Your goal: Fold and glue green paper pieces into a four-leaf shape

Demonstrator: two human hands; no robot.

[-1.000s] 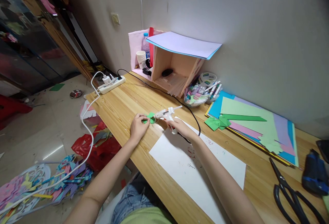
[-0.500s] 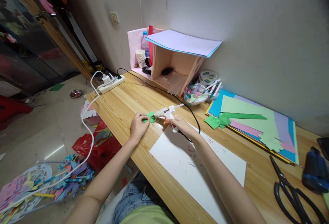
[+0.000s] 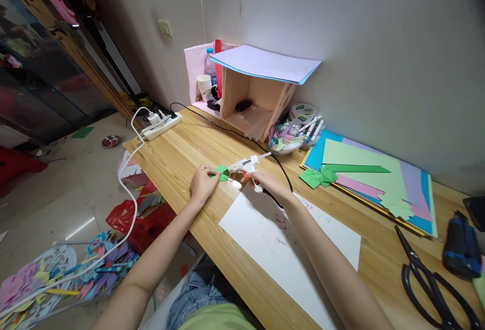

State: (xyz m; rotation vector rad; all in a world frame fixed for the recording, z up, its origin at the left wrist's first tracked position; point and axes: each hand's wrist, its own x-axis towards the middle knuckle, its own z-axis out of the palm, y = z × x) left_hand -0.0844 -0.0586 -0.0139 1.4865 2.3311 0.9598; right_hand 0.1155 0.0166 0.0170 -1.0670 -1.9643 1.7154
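Observation:
My left hand [image 3: 202, 183] pinches a small folded green paper piece [image 3: 222, 172] flat against the wooden table [image 3: 178, 158]. My right hand [image 3: 265, 182] grips a white hot glue gun [image 3: 247, 165], its nozzle pointing left at the green piece. The gun's black cord [image 3: 282, 176] runs back across the table toward the power strip [image 3: 162, 125]. A white sheet of paper [image 3: 291, 249] lies just in front of my right forearm.
A wooden box [image 3: 253, 97] with paper sheets on top stands at the wall. Beside it sit a bowl of scraps and markers [image 3: 290, 138] and a stack of coloured paper [image 3: 379, 178]. Black scissors [image 3: 428, 284] and a dark blue tool [image 3: 460, 251] lie at the right. Paper scraps litter the floor [image 3: 56, 269].
The glue gun's nozzle has shifted slightly lower and closer to the green piece. My left hand keeps its hold; the view has drifted a little.

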